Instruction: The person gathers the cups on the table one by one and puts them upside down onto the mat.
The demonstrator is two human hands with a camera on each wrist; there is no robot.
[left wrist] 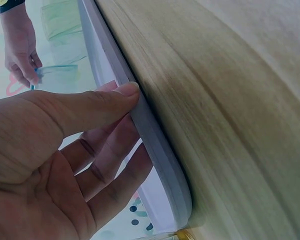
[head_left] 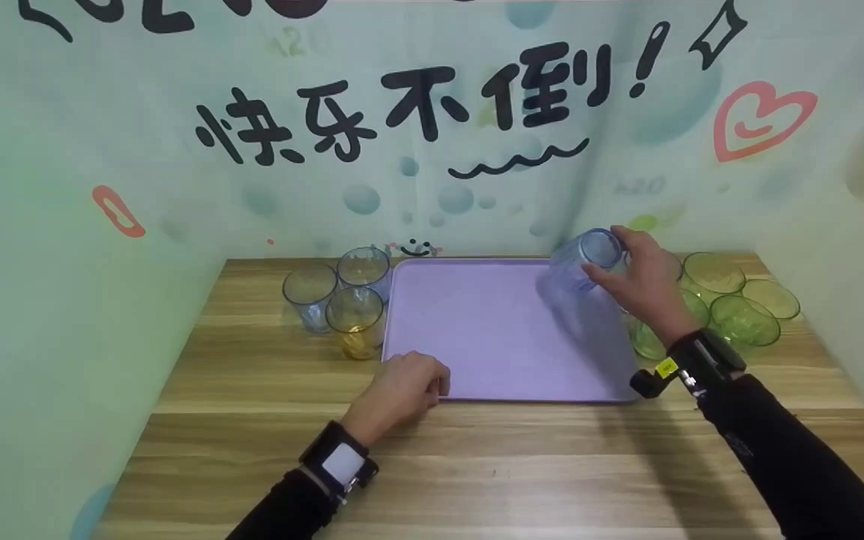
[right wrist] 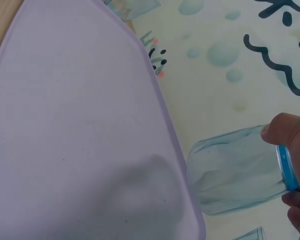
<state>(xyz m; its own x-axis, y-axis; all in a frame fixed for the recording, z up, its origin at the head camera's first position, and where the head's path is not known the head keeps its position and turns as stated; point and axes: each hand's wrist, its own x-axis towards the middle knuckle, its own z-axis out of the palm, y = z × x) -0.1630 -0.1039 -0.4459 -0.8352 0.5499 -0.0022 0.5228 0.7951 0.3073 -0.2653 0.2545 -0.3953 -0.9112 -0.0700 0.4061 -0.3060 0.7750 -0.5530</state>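
1. Right hand grips a clear blue cup near its base, fingers and thumb curled round it. The cup is tipped on its side, mouth toward the tray, held in the air above the tray's far right corner.
2. Left hand rests at the near edge of the lilac tray, towards its left corner. Wrist cam shows the thumb laid along the rim and the fingers tucked under the lip, so it looks like a light pinch on the edge, prob. to steady it.
3. Tray sits mid-table on the wooden table, pushed toward the back edge. Nothing stands on it yet, only the cup's shadow.
4. Left of the tray, near the table's back left corner: 3 tumblers upright in a tight cluster, two greyish-clear and one amber, touching or nearly so, just beside the tray's left edge.
5. Right of the tray, by the back right corner: several green bowls bunched together, partly hidden behind the right hand and wrist; exact count hard to tell.
6. Progress, as I judge it: very early. One cup is lifted and not yet set down; the tumblers on the left and the green bowls all sit off the tray, untouched.
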